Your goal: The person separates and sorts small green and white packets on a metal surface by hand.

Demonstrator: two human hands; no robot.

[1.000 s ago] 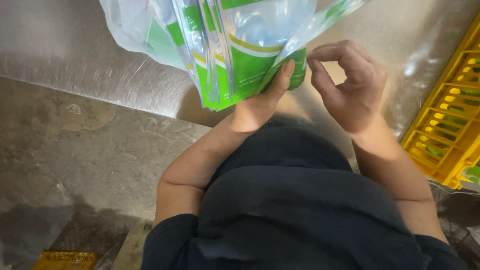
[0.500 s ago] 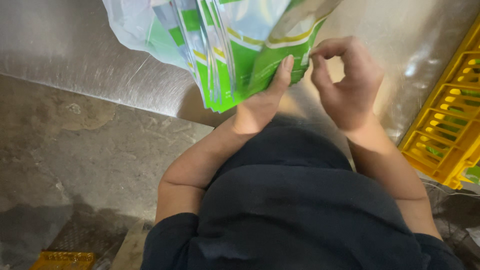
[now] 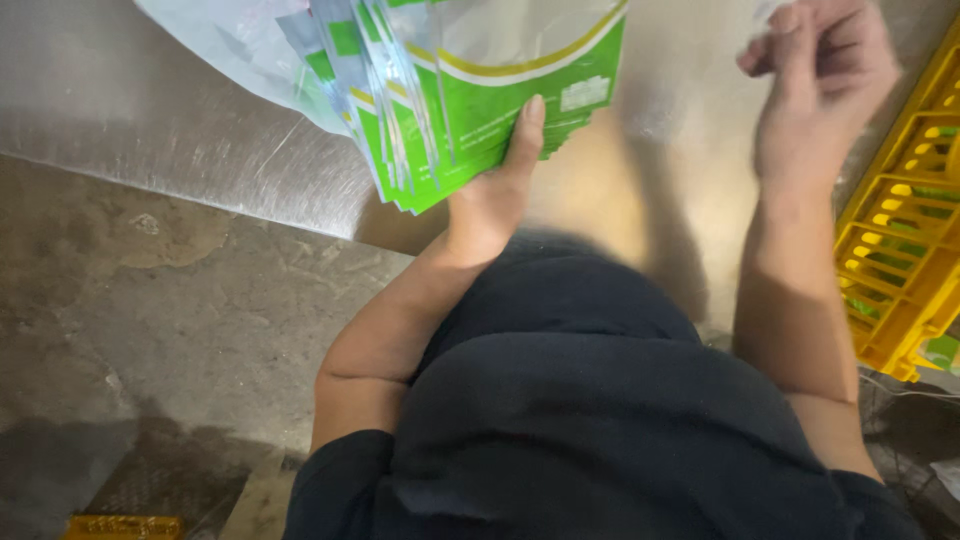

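Note:
My left hand (image 3: pixel 497 188) grips a fanned stack of green, white and clear plastic pouches (image 3: pixel 450 90) over a steel table (image 3: pixel 150 110), thumb pressed on the front pouch. My right hand (image 3: pixel 818 85) is raised at the upper right, blurred, with its fingertips pinched together near the frame's top edge; a scrap of clear film seems to sit between them, but I cannot tell for sure. The two hands are apart. My dark shirt fills the lower middle of the view.
A yellow plastic crate (image 3: pixel 900 260) stands at the right edge, beside the table. Worn concrete floor (image 3: pixel 150 320) lies at the left below the table's edge. A small yellow object (image 3: pixel 120 526) sits at the bottom left.
My right hand has left the pouch stack and risen up and to the right. The left hand still holds the stack, which now shows its front pouch more fully.

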